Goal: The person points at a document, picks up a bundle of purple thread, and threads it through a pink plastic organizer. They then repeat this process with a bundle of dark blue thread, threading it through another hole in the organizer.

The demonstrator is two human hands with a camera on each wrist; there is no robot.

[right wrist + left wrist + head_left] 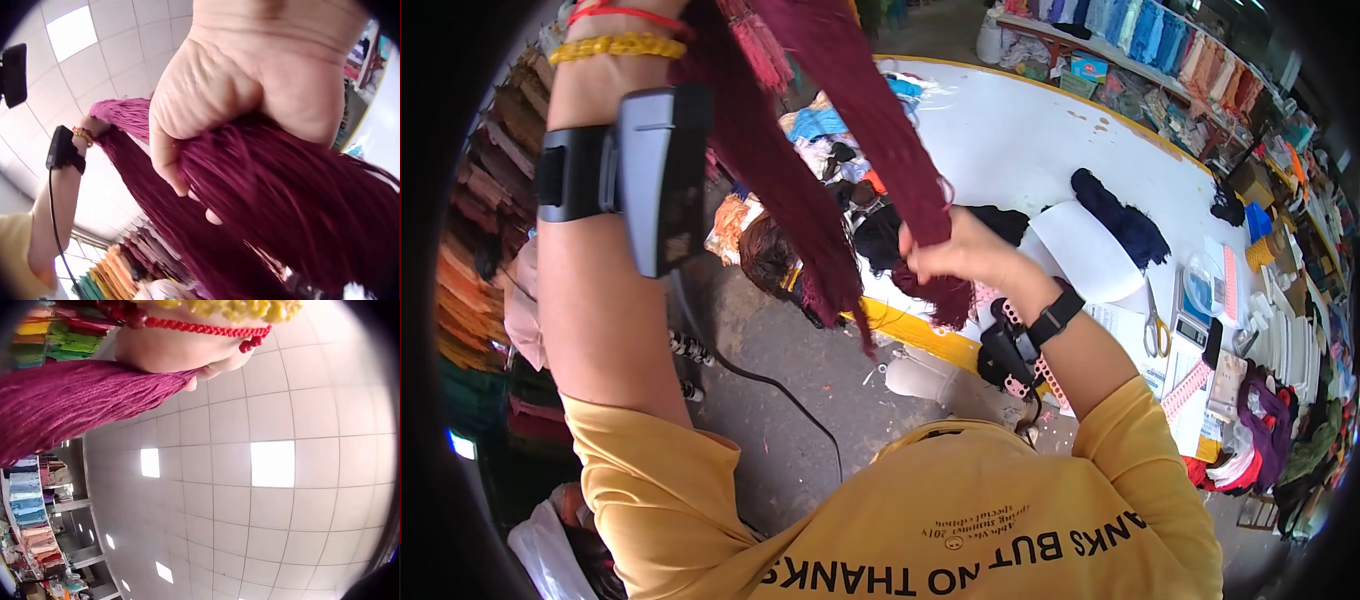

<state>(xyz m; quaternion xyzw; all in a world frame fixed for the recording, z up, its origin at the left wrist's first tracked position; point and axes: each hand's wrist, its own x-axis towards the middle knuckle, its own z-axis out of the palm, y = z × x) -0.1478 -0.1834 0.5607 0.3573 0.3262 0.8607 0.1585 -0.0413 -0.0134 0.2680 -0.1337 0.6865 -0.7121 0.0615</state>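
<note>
A long hank of burgundy yarn (880, 110) is stretched between my two hands. My left hand (181, 347) is raised high with the fingers closed round the hank's upper end, its fingertips mostly hidden. From there one part of the hank slants down to my right hand (970, 248), and another hangs loose in front, ending in frayed strands. In the right wrist view, my right hand's thumb and fingers (165, 162) curl round the thick strands. Below that grip the yarn's tail droops over the yellow table edge.
On the white table (1000, 120) lie a dark navy hank (1115, 215), a white sheet (1085, 255), scissors (1157, 330) and a pile of mixed yarn (820, 125). Racks of coloured hanks (475, 270) stand at left. A black cable (780, 385) hangs from my left wrist device.
</note>
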